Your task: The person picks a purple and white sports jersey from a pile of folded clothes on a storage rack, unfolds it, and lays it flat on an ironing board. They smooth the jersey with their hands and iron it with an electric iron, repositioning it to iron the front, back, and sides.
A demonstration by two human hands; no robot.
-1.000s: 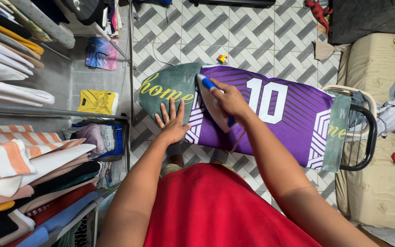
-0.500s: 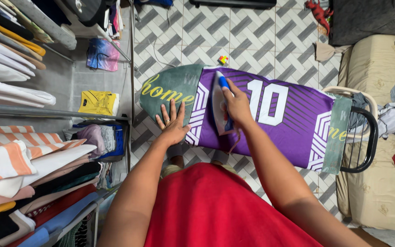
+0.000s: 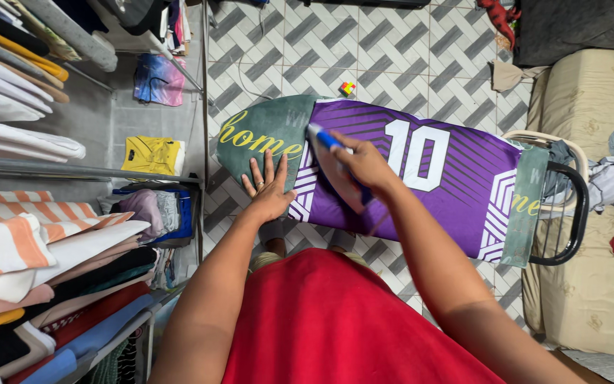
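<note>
Purple jersey [image 3: 449, 192], smooth synthetic knit with white geometric side panels and a large white number, lies stretched flat over an ironing board [image 3: 264, 135], a long rounded surface with a dull green cloth cover bearing yellow script. Board runs from 9 o'clock to 3 o'clock across the middle of the view, over grey-and-white herringbone floor tiles [image 3: 392, 50].

Right hand [image 3: 364, 165] is wrapped shut around the blue handle of a white steam iron [image 3: 332, 167], wrist bent, arm reaching in from 5 o'clock; iron's pointed nose aims toward 10 o'clock, sole on the jersey's left edge. Blurred, so exact tilt can't be told.

Left hand [image 3: 268, 188] lies flat, fingers spread, palm pressing the fabric at the jersey hem where it meets the green cover, just beside the iron at its 8 o'clock; a ring shows on one finger. Forearm comes in from 6 o'clock.

Folded clothes [image 3: 30, 249], soft stacked cottons, sit on shelves at 9 o'clock. Small colour cube [image 3: 347, 89] on the floor at 12 o'clock.
</note>
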